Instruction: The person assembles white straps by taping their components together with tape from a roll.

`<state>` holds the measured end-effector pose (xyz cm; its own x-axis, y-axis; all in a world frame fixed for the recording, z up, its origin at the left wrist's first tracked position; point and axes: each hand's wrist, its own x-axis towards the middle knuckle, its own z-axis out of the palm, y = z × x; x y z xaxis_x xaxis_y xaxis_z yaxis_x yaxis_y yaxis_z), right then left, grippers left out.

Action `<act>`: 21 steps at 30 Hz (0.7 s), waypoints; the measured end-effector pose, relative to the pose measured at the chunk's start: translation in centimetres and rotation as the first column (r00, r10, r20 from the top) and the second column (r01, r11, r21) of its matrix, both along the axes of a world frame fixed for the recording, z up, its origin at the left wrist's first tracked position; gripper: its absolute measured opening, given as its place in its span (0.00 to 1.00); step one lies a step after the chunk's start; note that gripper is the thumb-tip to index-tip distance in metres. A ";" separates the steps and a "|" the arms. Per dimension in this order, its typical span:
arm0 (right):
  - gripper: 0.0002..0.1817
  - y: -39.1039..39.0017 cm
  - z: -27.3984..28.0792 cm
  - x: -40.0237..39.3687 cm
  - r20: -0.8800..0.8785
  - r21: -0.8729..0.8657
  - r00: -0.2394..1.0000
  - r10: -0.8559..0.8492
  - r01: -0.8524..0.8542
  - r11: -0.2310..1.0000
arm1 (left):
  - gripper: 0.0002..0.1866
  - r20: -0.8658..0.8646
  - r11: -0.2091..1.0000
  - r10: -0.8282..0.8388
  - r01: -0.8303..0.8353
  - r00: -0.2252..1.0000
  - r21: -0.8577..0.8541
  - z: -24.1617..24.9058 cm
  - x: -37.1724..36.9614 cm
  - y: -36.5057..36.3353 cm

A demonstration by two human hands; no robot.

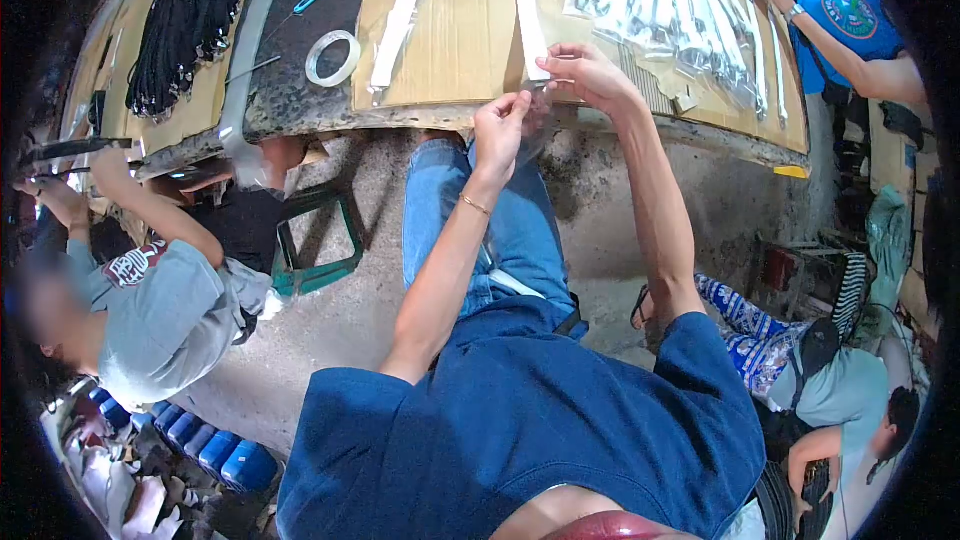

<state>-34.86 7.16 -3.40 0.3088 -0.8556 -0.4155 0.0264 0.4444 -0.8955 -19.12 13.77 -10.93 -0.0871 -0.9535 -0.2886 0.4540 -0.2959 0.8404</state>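
Observation:
A long white strap [528,15] runs down the cardboard to the table's front edge. My right hand [592,78] is closed at its near end, thumb and fingers pinching it. Just below and to the left, my left hand [500,132] is closed in a pinch beside a crumpled piece of clear plastic [537,120] that hangs under the strap's end. The plastic is see-through, and its exact hold is hard to make out. Another white strap [402,20] with a small metal end lies to the left on the cardboard sheet [455,50].
Many white straps in clear plastic [670,15] lie at the right. A tape roll [333,58], a light-blue cutter [311,0] and black cords [185,30] lie at the left. A green stool [318,240] stands below. Co-workers are at left and right.

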 end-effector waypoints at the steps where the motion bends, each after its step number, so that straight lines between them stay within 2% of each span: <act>1: 0.08 0.0 -0.1 0.1 -0.022 0.006 1.000 -0.006 0.006 1.000 | 0.12 0.010 1.000 0.024 -0.023 1.000 -0.020 -0.5 -0.1 -0.1; 5: 0.07 -0.4 -0.3 0.2 0.001 0.022 1.000 -0.006 0.006 1.000 | 0.12 -0.055 0.999 0.035 -0.033 0.998 0.026 1.4 0.1 0.3; 7: 0.07 -0.6 0.1 0.3 -0.029 0.014 1.000 0.004 -0.003 1.000 | 0.12 0.095 0.998 0.030 -0.024 0.995 -0.062 1.1 0.2 0.1; 8: 0.07 -0.7 0.2 0.2 -0.061 0.013 0.998 0.013 -0.012 1.000 | 0.12 0.097 0.997 0.029 -0.022 0.995 -0.068 1.0 0.3 0.0; 11: 0.07 -0.8 -0.2 0.2 -0.053 -0.017 0.996 0.073 -0.074 0.997 | 0.12 0.067 0.993 0.072 -0.065 0.995 -0.099 1.0 0.5 -0.4; 13: 0.07 -0.9 -0.4 0.3 -0.075 -0.035 0.995 0.072 -0.075 0.997 | 0.11 0.023 1.000 -0.005 0.005 1.000 0.006 1.9 0.7 -0.3; 20: 0.09 -0.7 -1.2 0.8 -0.029 -0.024 1.000 0.000 -0.001 1.000 | 0.10 -0.056 1.000 -0.018 0.017 0.998 -0.020 1.7 0.6 -0.2; 21: 0.09 -0.6 -1.1 0.9 -0.028 -0.025 1.000 -0.002 0.001 1.000 | 0.10 -0.073 0.998 0.015 -0.019 0.997 -0.065 1.3 0.5 -0.3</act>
<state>-33.92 6.57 -4.46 0.2962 -0.8663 -0.4022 0.0017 0.4215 -0.9068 -18.63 13.45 -9.59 -0.0891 -0.9717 -0.2189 0.5188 -0.2329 0.8226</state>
